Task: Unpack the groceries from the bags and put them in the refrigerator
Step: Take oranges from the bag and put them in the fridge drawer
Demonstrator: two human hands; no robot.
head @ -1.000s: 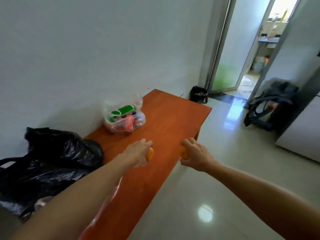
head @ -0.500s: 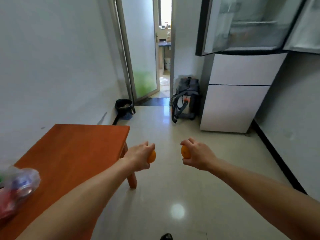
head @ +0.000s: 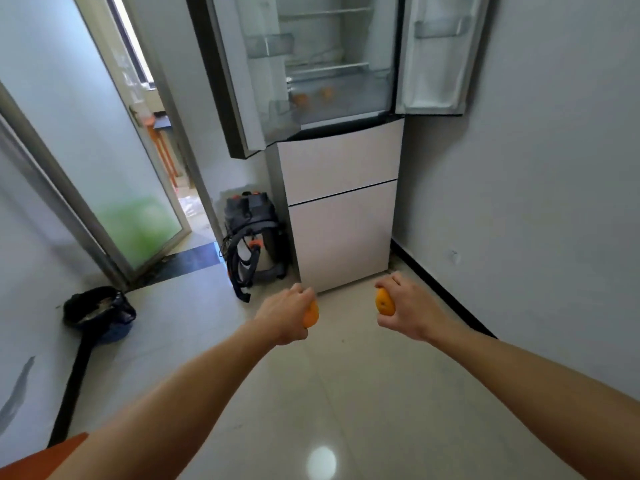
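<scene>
Since half a second ago the fridge (head: 341, 98) has swung to upper centre. Left hand (head: 285, 315) and right hand (head: 403, 311) each grasp an orange (head: 311, 315), (head: 384, 301). Likely hazard: a loosened grip drops fruit on the floor (head: 346, 393).

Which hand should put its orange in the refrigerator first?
Probably the right, though both are level. The right hand and its orange face bare-looking shelf in the open refrigerator; the two oranges already inside sit left, and the left door juts out before the left hand.

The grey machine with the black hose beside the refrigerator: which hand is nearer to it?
Left. The left hand is in front of the machine, slightly to its right; the right hand is farther right.
</scene>
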